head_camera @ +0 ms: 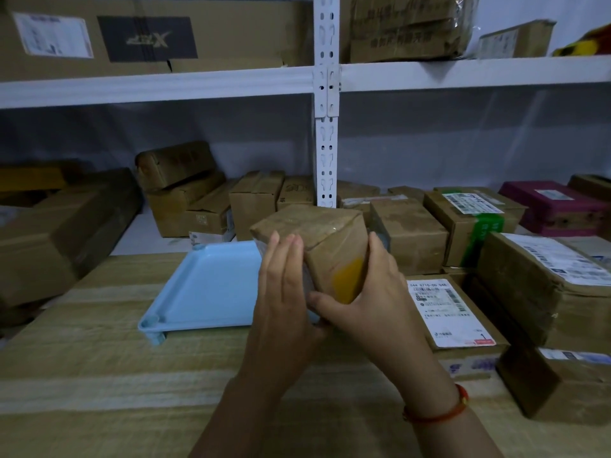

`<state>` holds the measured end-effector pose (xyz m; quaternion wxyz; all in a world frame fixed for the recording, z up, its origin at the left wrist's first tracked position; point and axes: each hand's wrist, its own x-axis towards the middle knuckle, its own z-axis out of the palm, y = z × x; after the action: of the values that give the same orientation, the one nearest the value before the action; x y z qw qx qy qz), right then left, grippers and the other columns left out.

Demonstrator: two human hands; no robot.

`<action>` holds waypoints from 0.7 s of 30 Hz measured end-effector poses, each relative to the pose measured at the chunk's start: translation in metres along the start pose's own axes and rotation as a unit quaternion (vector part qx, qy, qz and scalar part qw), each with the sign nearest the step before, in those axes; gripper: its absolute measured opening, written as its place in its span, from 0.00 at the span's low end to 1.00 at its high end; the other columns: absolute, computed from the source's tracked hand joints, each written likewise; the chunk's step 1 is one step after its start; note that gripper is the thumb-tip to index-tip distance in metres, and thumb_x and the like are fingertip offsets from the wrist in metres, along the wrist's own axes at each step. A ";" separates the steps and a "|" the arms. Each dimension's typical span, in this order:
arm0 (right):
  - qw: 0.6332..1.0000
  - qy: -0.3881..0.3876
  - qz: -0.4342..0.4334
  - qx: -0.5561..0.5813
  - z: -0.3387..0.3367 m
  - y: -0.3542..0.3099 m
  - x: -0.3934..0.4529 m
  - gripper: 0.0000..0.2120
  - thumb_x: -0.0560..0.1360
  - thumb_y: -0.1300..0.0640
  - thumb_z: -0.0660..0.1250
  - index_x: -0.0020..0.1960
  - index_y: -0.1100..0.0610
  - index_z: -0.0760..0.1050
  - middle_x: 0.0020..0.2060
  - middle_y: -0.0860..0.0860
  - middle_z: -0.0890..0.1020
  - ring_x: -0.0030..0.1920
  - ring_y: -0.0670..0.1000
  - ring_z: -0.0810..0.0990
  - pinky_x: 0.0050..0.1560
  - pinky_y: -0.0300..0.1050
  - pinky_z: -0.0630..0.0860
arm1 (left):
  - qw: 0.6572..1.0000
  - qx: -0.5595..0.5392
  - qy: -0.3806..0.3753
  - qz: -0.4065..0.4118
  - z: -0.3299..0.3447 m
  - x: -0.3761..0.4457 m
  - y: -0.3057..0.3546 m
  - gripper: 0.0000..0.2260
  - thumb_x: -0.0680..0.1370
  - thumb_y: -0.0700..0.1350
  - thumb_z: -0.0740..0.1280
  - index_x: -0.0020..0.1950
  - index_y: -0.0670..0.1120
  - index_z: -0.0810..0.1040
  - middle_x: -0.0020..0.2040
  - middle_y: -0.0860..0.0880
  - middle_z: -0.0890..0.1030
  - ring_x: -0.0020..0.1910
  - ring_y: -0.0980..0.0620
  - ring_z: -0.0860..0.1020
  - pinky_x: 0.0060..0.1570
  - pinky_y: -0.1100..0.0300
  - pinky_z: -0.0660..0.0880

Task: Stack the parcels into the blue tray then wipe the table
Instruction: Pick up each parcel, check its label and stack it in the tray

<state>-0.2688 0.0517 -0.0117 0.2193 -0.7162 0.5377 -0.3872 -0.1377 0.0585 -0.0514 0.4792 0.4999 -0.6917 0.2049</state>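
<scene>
A brown cardboard parcel point(317, 241) with a yellow patch and clear tape is held tilted over the right edge of the light blue tray point(211, 285). My left hand point(281, 292) presses flat against its left side with straight fingers. My right hand point(373, 292) grips its right side, thumb curled under the lower front corner. The tray lies on the wooden table point(99, 375), and no parcel shows on its visible floor. More parcels stand to the right, the nearest a flat box with a white label point(453, 315).
A big taped box point(542, 285) and a smaller box point(562, 381) crowd the table's right side. Several cartons point(254, 200) sit on the shelf behind the tray, beside a white shelf post point(326, 160). A large dark box point(49, 239) lies at the left.
</scene>
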 end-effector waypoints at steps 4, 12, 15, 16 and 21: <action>0.999 0.037 0.004 0.030 0.006 0.002 0.002 0.58 0.61 0.38 0.76 0.78 0.49 0.45 0.75 0.48 0.59 0.75 0.53 0.60 0.71 0.55 0.66 | 0.999 -0.016 0.001 0.039 0.003 -0.002 0.001 0.37 0.71 0.47 0.69 0.75 0.39 0.55 0.74 0.43 0.58 0.76 0.42 0.56 0.74 0.45 0.58; 0.986 0.052 0.034 0.156 0.006 0.019 0.006 0.49 0.59 0.49 0.79 0.73 0.49 0.56 0.67 0.48 0.65 0.62 0.45 0.67 0.51 0.41 0.72 | 0.997 0.003 -0.069 0.015 0.003 -0.006 -0.003 0.46 0.67 0.53 0.75 0.76 0.43 0.53 0.76 0.44 0.58 0.77 0.44 0.57 0.70 0.40 0.64; 0.970 0.071 0.037 0.228 0.010 0.029 0.006 0.50 0.57 0.50 0.80 0.71 0.45 0.54 0.66 0.47 0.65 0.65 0.48 0.68 0.58 0.50 0.77 | 0.991 -0.045 -0.110 -0.060 0.005 -0.013 -0.004 0.43 0.70 0.54 0.69 0.78 0.45 0.49 0.78 0.46 0.54 0.78 0.48 0.53 0.74 0.46 0.58; 0.968 0.080 0.031 0.236 0.012 0.032 0.006 0.50 0.57 0.51 0.80 0.70 0.43 0.53 0.65 0.46 0.65 0.65 0.47 0.67 0.59 0.49 0.76 | 0.986 -0.076 -0.112 -0.094 0.004 -0.013 -0.003 0.41 0.71 0.52 0.66 0.77 0.46 0.49 0.78 0.48 0.52 0.78 0.52 0.51 0.75 0.55 0.54; 0.966 0.089 -0.003 0.244 0.020 0.039 0.003 0.51 0.60 0.57 0.82 0.71 0.45 0.52 0.66 0.43 0.64 0.66 0.41 0.66 0.55 0.30 0.69 | 0.819 -0.347 -0.056 -0.453 -0.012 0.016 0.013 0.30 0.76 0.49 0.67 0.75 0.51 0.59 0.72 0.51 0.64 0.70 0.51 0.65 0.70 0.57 0.64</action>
<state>-0.2761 0.0340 -0.0513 0.3373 -0.6054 0.4423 -0.5694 -0.1441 0.0652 -0.0298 0.6202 0.5681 -0.4384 -0.3168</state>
